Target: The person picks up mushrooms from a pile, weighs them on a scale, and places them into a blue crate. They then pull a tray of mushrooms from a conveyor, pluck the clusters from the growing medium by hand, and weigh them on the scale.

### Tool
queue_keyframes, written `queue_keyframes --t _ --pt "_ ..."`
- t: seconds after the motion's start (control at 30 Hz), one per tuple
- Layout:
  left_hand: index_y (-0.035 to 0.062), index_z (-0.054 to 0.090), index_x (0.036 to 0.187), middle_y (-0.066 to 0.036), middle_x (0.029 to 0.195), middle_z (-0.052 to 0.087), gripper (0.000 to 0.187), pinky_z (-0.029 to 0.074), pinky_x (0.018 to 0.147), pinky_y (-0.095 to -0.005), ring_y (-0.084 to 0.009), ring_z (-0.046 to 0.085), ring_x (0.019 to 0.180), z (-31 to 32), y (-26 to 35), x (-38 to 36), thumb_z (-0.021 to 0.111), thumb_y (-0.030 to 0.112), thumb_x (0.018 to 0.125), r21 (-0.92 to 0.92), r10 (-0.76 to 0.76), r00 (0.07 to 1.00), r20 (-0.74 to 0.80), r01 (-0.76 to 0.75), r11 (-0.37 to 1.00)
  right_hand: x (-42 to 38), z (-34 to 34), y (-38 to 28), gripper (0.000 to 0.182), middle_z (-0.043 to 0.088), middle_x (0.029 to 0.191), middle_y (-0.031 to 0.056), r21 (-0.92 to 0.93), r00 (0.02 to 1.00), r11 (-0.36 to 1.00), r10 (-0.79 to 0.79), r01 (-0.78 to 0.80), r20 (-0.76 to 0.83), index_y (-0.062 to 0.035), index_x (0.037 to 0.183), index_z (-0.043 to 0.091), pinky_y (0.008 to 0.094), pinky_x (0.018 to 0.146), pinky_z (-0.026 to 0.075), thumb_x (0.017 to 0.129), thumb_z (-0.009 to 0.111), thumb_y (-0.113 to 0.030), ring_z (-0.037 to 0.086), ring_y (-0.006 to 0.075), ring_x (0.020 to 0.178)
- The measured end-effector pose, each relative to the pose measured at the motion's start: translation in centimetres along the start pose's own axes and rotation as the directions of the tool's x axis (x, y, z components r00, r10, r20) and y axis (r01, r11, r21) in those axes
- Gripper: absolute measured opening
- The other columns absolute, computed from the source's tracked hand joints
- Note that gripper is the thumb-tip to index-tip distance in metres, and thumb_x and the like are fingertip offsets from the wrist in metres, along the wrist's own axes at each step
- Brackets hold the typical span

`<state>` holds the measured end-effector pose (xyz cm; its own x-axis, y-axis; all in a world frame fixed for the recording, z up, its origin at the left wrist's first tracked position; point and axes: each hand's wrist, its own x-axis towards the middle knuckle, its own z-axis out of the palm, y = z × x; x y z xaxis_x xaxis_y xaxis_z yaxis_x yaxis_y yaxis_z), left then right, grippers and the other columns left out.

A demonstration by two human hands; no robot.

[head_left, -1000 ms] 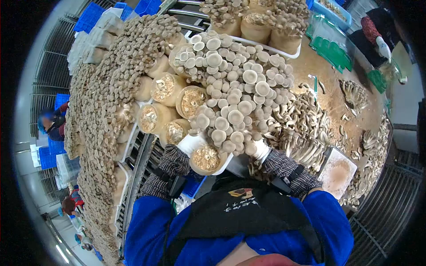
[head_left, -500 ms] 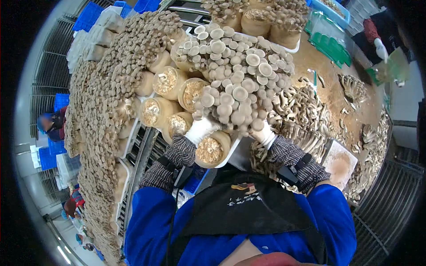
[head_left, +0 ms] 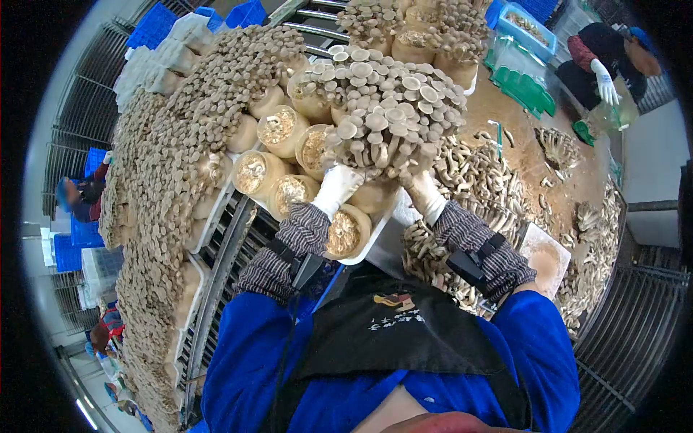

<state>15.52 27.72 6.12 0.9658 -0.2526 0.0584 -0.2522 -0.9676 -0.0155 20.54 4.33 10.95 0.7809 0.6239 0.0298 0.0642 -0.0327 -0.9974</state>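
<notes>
In front of me a large cluster of grey-brown mushrooms [head_left: 393, 119] leans away, its pale stems showing along the near side. My left hand [head_left: 341, 186], in a white glove, is closed on the left of the cluster's base. On the right of that base is my right hand [head_left: 422, 193], in a soiled white glove, its fingers curled around and partly hidden. Just beneath both hands sits a wide bottle [head_left: 374, 196]. Beside my left hand stand several open bottles [head_left: 290, 193] filled with crumbly substrate, in a white tray [head_left: 361, 254].
Many mushroom-topped bottles [head_left: 209, 108] crowd the left, beside a roller conveyor [head_left: 225, 252]. Loose mushrooms [head_left: 480, 187] are heaped on the brown table [head_left: 505, 115] at right, near a white scale-like plate [head_left: 546, 261]. A co-worker's gloved hand [head_left: 605, 85] is at the upper right.
The cluster has tipped back and away, baring its stems and the bottle below. Both my hands have moved up at its base. The co-worker's hand at the upper right has shifted.
</notes>
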Motion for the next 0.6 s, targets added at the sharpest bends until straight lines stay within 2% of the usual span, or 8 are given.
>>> queue_keyframes --t 0.17,0.23,0.3,0.33,0.4,0.43,0.47,0.6 --pt "0.0138 0.072 0.078 -0.008 0.066 0.067 0.018 0.052 0.052 -0.0367 -0.0235 0.068 0.061 1.7 0.0 1.7 0.055 0.015 0.084 -0.064 -0.005 0.987 -0.159 -0.005 0.998 1.3 -0.7 4.7 0.06 0.056 0.122 0.0101 -0.247 0.979 0.948 -0.201 0.202 0.032 -0.0026 0.129 0.05 0.0351 0.094 0.043 0.097 0.05 -0.053 0.05 0.0191 0.111" --pt "0.0154 0.073 0.079 -0.008 0.065 0.066 0.018 0.051 0.051 -0.0369 -0.0232 0.066 0.059 0.7 1.1 2.0 0.055 0.016 0.085 -0.203 -0.09 0.945 -0.315 0.025 0.979 1.2 -0.1 3.7 0.041 0.063 0.119 0.0154 -0.141 0.979 0.975 -0.185 0.172 -0.081 -0.0111 0.117 0.065 0.0404 0.098 0.045 0.078 0.055 -0.002 0.057 0.034 0.114" --pt "0.0188 0.074 0.081 -0.007 0.062 0.064 0.019 0.049 0.048 -0.0372 -0.0224 0.064 0.054 -0.2 2.6 2.2 0.055 0.018 0.086 -0.476 -0.292 0.795 -0.532 0.004 0.879 0.9 -0.1 2.6 0.039 0.063 0.117 0.0164 -0.293 0.976 0.943 -0.195 0.16 -0.094 -0.0086 0.118 0.064 0.0396 0.094 0.046 0.081 0.054 -0.003 0.059 0.0343 0.109" --pt "0.0178 0.074 0.084 -0.008 0.055 0.059 0.02 0.047 0.046 -0.0408 -0.0241 0.061 0.049 -1.0 3.7 2.4 0.056 0.024 0.091 -0.708 -0.446 0.818 -0.363 0.069 0.703 0.7 0.0 2.0 0.037 0.063 0.113 0.0184 -0.182 0.991 0.981 -0.082 0.062 -0.104 -0.0065 0.117 0.064 0.0403 0.091 0.047 0.082 0.053 -0.004 0.06 0.0356 0.105" --pt "0.0132 0.074 0.084 -0.01 0.054 0.059 0.022 0.046 0.046 -0.0423 -0.0261 0.06 0.048 -2.3 4.3 1.8 0.06 0.03 0.09 -0.59 -0.381 0.835 -0.398 0.085 0.803 1.8 -0.9 6.5 0.032 0.063 0.095 0.0243 -0.257 0.969 0.952 -0.208 0.169 -0.132 -0.0013 0.111 0.063 0.0435 0.079 0.049 0.083 0.05 -0.005 0.062 0.0393 0.093" --pt "0.0086 0.073 0.085 -0.012 0.053 0.058 0.029 0.045 0.046 -0.0437 -0.0281 0.058 0.046 -3.1 4.3 2.0 0.064 0.036 0.09 -0.455 -0.317 0.852 -0.417 0.106 0.884 3.1 -0.2 9.4 0.03 0.062 0.088 0.0259 0.08 0.931 0.949 -0.279 0.305 -0.235 -0.0001 0.107 0.063 0.0442 0.073 0.05 0.08 0.05 -0.003 0.062 0.0411 0.089" --pt "0.0045 0.071 0.083 -0.014 0.054 0.059 0.036 0.045 0.047 -0.0438 -0.0294 0.058 0.047 -2.7 3.9 2.1 0.068 0.041 0.087 -0.609 -0.413 0.861 -0.295 0.164 0.776 1.3 -2.9 5.9 0.031 0.062 0.088 0.0252 -0.656 0.888 0.618 -0.415 0.433 0.196 0.0009 0.107 0.062 0.0433 0.072 0.051 0.078 0.051 -0.001 0.062 0.0421 0.088" --pt "0.0003 0.066 0.071 -0.016 0.056 0.059 0.045 0.045 0.052 -0.0425 -0.032 0.057 0.052 -4.4 4.4 1.6 0.07 0.043 0.086 -0.757 -0.466 0.82 -0.333 0.062 0.65 0.3 0.1 2.1 0.032 0.064 0.106 0.0213 -0.315 0.914 0.87 -0.404 0.379 -0.018 0.0019 0.115 0.059 0.0416 0.084 0.051 0.084 0.053 -0.003 0.062 0.0385 0.1"
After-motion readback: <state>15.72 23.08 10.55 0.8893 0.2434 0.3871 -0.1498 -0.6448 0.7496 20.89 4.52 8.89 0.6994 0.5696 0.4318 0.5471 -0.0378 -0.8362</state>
